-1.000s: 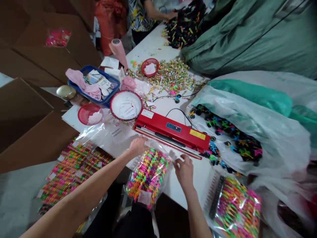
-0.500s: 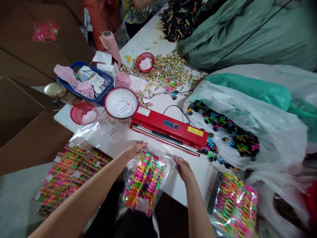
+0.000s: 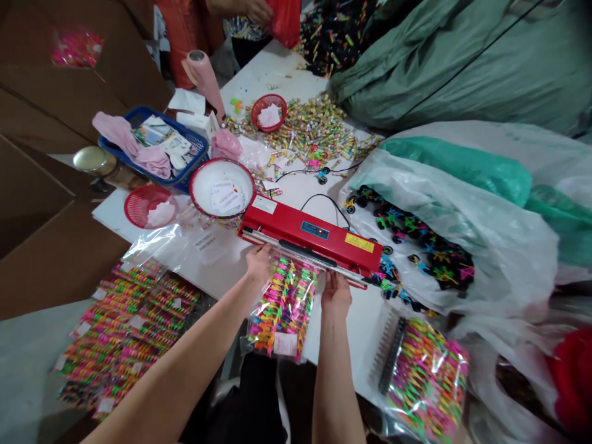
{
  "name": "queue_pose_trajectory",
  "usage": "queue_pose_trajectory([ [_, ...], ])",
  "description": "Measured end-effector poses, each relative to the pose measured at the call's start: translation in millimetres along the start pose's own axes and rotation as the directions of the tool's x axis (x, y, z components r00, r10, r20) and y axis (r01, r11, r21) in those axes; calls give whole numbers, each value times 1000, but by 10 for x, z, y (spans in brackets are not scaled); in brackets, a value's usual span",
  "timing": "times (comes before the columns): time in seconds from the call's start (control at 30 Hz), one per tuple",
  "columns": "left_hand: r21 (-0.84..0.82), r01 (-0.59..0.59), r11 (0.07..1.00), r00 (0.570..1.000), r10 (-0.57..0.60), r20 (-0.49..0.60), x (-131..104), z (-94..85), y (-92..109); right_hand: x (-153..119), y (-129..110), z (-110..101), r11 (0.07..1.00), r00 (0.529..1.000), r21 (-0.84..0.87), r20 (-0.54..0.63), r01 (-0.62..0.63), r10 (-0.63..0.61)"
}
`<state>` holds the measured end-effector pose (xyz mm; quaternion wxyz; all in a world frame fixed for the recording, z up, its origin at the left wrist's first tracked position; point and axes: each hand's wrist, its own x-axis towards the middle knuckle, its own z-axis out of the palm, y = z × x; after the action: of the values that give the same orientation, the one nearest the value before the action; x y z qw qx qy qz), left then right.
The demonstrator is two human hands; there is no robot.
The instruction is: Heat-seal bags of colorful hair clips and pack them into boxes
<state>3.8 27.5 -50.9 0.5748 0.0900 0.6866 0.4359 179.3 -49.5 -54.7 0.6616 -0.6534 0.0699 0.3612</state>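
A clear plastic bag (image 3: 283,308) packed with small bright-coloured toy pieces lies at the table's front edge, a white label near its lower end. Its upper edge meets the front bar of a red heat sealer (image 3: 311,229). My left hand (image 3: 258,264) pinches the bag's upper left corner close to the sealer bar. At the upper right corner, my right hand (image 3: 337,292) grips the plastic, its fingertips partly hidden under the bar. Whether the bag's edge lies inside the sealer's slot I cannot tell.
Filled bags (image 3: 134,333) are stacked at lower left; another filled bag (image 3: 428,376) lies at right. Behind the sealer stand a white bowl (image 3: 208,179), a red basket (image 3: 139,206) and a blue basket (image 3: 194,132). A co-worker's hand (image 3: 259,11) is at the far end.
Both hands have moved forward with the bag, bringing its upper edge from just short of the sealer up to the bar. A co-worker's hand and a red bag have appeared at the far end.
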Motion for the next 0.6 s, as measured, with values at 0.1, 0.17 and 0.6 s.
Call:
queue_pose_trajectory([
  [0.1, -101, -29, 994, 998, 35, 55, -72, -111, 15, -137, -18, -68, 999, 999, 41, -42, 21, -19],
  [0.17, -28, -136, 990, 989, 138, 57, -154, -213, 73, -273, -89, -91, 990, 993, -86, -30, 114, -117],
  [0.6, 909, -415, -43, 879, 240, 413, -17, 266, 805, -654, -46, 438, -283, 381, -380, 923, 881, -53],
])
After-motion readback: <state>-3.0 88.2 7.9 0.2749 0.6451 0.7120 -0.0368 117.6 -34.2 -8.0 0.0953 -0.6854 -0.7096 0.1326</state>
